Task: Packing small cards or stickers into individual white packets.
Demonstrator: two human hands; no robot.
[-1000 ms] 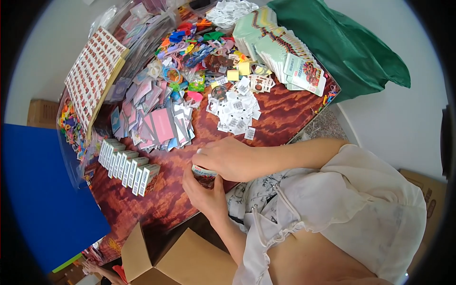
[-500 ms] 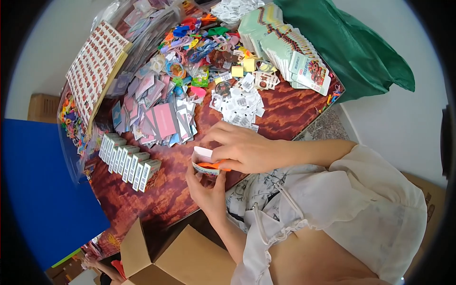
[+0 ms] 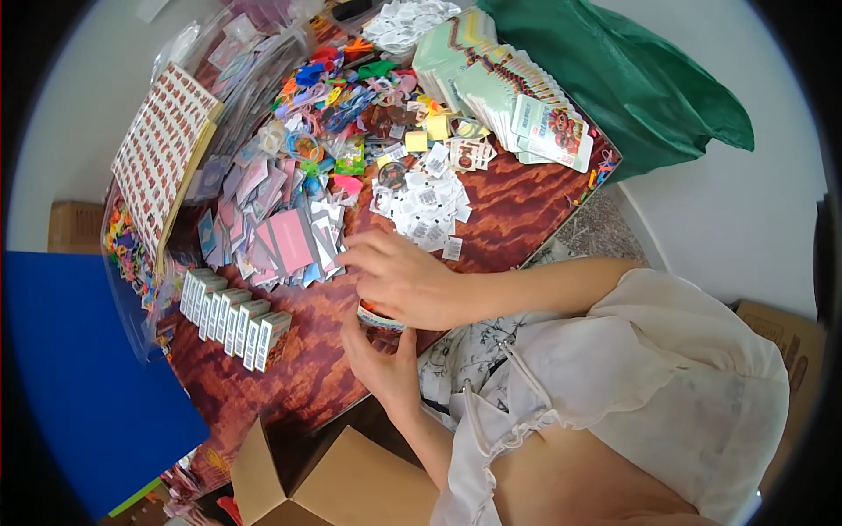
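My left hand (image 3: 382,364) is closed around a small printed carton (image 3: 382,323), holding it upright with the top facing me. A bit of something orange shows inside its mouth, mostly hidden. Across the far side of the carton lies my right hand (image 3: 399,279), its visible fingers apart and stretched leftward to the edge of a heap of pink and grey cards (image 3: 289,239). The right thumb is out of sight, and nothing shows in the fingers.
A row of small filled cartons (image 3: 235,317) stands at left. Beyond lie white labels (image 3: 425,206), colourful trinkets (image 3: 351,96) and fanned flat green cartons (image 3: 509,88). A sticker sheet stack (image 3: 162,158) leans at far left. An open cardboard box (image 3: 360,482) sits below the table edge.
My right hand has moved left over the carton, toward the cards. The orange piece it pressed at the carton's mouth now shows only inside. The whole view has shifted slightly.
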